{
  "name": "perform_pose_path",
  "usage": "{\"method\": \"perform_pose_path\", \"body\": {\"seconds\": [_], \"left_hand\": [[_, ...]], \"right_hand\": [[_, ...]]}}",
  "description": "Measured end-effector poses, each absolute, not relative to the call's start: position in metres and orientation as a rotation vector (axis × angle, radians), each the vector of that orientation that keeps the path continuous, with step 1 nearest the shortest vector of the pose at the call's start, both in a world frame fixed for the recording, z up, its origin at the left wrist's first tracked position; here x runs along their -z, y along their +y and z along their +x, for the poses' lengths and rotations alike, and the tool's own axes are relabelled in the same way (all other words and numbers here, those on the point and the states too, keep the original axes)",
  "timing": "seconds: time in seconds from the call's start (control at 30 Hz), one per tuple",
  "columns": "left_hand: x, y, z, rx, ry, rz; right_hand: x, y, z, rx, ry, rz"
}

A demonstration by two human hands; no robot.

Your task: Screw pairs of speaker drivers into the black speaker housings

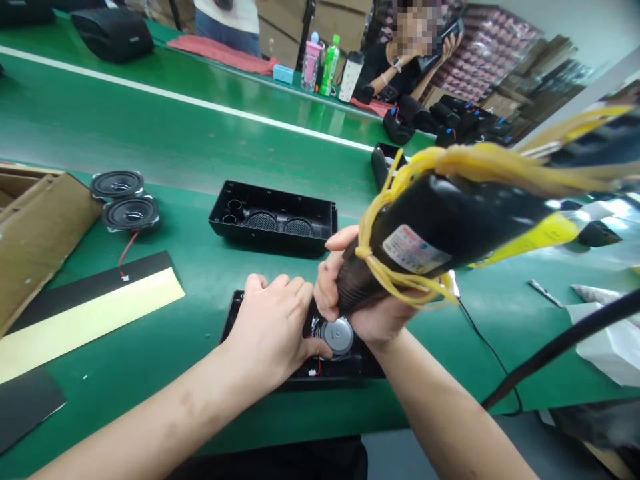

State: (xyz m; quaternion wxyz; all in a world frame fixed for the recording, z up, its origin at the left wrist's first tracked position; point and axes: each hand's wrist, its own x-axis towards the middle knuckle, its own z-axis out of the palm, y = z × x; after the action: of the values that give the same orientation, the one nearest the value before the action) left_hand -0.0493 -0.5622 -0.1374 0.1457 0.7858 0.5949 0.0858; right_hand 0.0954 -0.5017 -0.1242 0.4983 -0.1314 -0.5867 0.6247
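My right hand (370, 320) is wrapped around a black electric screwdriver (415, 213) bound with yellow rubber bands. It is tilted, and its tip is hidden by my hands. Below it lies a black speaker housing (350, 370) with a round speaker driver (337, 335) inside, magnet side up. My left hand (277, 320) is closed over the housing, its fingers curled and its thumb against the driver. A small white connector (313, 372) on a red wire shows beside the thumb. Another open black housing (275, 223) with two mesh-covered round openings sits just beyond my hands.
Two loose speaker drivers (131, 213) stand by a cardboard box (45, 233) at the left. Nearby lie black strips with a pale yellow sheet (100, 323). A black cable (560, 347) crosses at the right. Across the green table (175, 133) are bottles (330, 65) and two people.
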Motion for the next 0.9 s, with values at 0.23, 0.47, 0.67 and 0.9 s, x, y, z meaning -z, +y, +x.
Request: {"method": "perform_pose_path", "body": {"seconds": [0.23,0.47,0.67,0.9], "left_hand": [[0.141,-0.564,-0.049,-0.212,1.737,2.277],[0.144,-0.566,-0.052,-0.242,1.742,2.273],[0.176,-0.566,-0.068,-0.561,1.670,2.356],[0.198,-0.566,-0.078,-0.664,1.623,2.442]], "right_hand": [[0.113,-0.503,0.094,-1.403,-1.312,-0.335],[0.055,-0.493,0.160,-0.831,-1.150,-0.405],[0.048,-0.464,0.221,-0.332,-1.132,-0.583],[0.067,-0.455,0.233,-0.430,-1.147,-0.642]]}}
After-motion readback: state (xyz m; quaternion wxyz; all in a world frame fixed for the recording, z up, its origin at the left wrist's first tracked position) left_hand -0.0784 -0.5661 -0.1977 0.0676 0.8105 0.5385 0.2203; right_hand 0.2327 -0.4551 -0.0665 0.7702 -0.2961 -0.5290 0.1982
